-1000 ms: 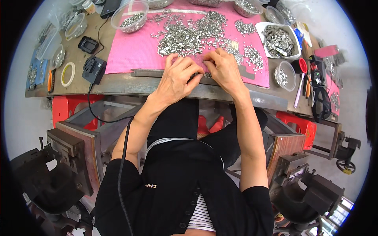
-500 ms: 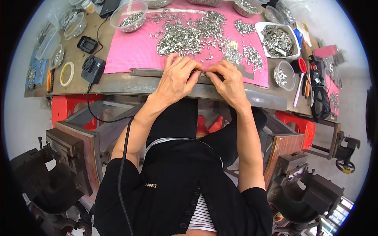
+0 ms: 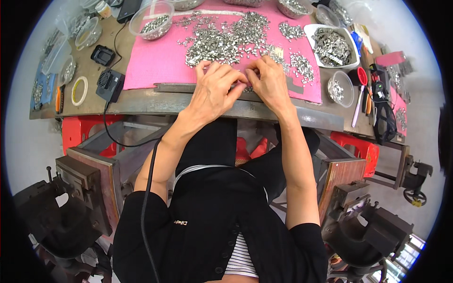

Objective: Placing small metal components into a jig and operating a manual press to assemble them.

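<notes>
My left hand (image 3: 214,89) is closed in a pinch at the near edge of the pink mat (image 3: 155,61), above a narrow metal bar (image 3: 174,87). Close against its fingertips, my right hand (image 3: 269,84) is curled with thumb and forefinger together. Whatever either hand pinches is hidden by the fingers or too small to name. Just beyond them spreads a large pile of small shiny metal pieces (image 3: 214,47), with a smaller heap of metal pieces (image 3: 302,67) to the right.
Clear plastic bowls (image 3: 152,29) and a white tray (image 3: 309,35) hold metal parts. A black charger (image 3: 110,85) with a cable lies left, beside a tape roll (image 3: 79,91). On the right are a red-rimmed scoop (image 3: 361,78) and a plastic tub (image 3: 348,89). Vises (image 3: 61,207) flank me.
My right hand has lifted slightly away from the bar, up and toward the pile, its fingers curling more. The left hand has stayed nearly in place.
</notes>
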`<state>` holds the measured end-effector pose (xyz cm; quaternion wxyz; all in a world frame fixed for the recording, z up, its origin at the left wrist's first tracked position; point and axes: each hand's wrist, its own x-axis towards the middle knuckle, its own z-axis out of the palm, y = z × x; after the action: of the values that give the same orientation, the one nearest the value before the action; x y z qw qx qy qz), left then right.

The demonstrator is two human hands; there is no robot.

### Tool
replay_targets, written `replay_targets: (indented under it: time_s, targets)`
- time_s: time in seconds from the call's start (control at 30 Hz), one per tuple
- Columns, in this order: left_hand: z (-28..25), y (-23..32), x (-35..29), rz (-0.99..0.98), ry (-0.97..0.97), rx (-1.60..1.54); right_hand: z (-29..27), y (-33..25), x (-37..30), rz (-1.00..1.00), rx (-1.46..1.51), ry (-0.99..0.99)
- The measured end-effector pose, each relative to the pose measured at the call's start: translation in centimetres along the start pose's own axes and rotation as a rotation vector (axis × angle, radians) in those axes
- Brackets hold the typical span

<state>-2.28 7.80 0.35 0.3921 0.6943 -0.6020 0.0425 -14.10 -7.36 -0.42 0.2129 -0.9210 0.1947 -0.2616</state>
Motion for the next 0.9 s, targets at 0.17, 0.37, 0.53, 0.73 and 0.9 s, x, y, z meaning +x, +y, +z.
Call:
replay_targets:
  time_s: [0.17,0.37,0.53,0.73,0.9]
  targets:
    - [1.0,0.4,-0.8,0.080,0.031,-0.073,-1.2,-1.0,-1.5,0.105,0.178,0.021]
    - [1.4,0.1,-1.1,0.067,0.049,-0.058,-1.2,-2.5,-4.1,0.095,0.167,0.145]
    - [1.5,0.3,-0.9,0.035,0.072,-0.104,-0.7,-2.5,-4.7,0.075,0.151,0.189]
    - [1.7,0.4,-0.8,0.017,0.107,-0.117,-0.3,-2.7,-4.9,0.060,0.143,0.220]
    - [1.6,-0.2,-0.9,0.012,0.116,-0.187,-0.4,-2.7,-4.8,0.027,0.130,0.240]
